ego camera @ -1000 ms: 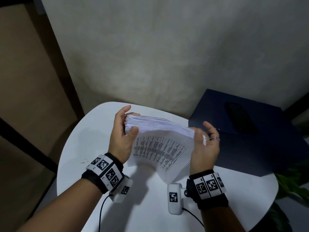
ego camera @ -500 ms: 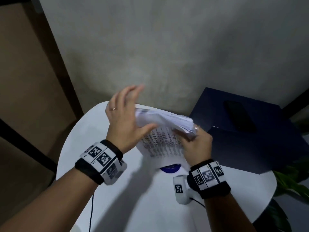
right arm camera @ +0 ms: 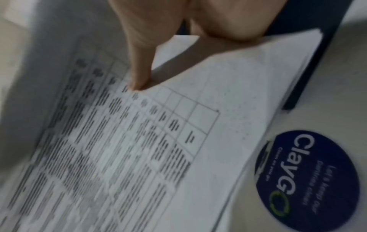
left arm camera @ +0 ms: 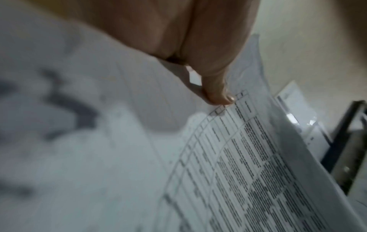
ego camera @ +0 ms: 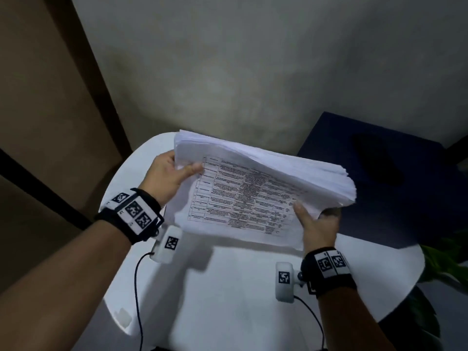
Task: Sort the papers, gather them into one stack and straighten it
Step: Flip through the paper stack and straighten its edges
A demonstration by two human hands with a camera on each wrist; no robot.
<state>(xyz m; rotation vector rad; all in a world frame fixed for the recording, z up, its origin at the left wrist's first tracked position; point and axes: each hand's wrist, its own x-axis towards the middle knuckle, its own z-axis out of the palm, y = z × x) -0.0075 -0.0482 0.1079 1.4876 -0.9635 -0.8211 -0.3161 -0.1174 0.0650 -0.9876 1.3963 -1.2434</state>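
The thick stack of white printed papers (ego camera: 263, 183) is held tilted above the round white worktop (ego camera: 228, 300), between both hands: left hand (ego camera: 168, 177) grips its left edge, right hand (ego camera: 319, 229) pinches its right corner.

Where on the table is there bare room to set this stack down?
Bare white table lies near the person, between the two forearms. The far right is crowded by the dark blue box; a round blue sticker sits under the paper stack.
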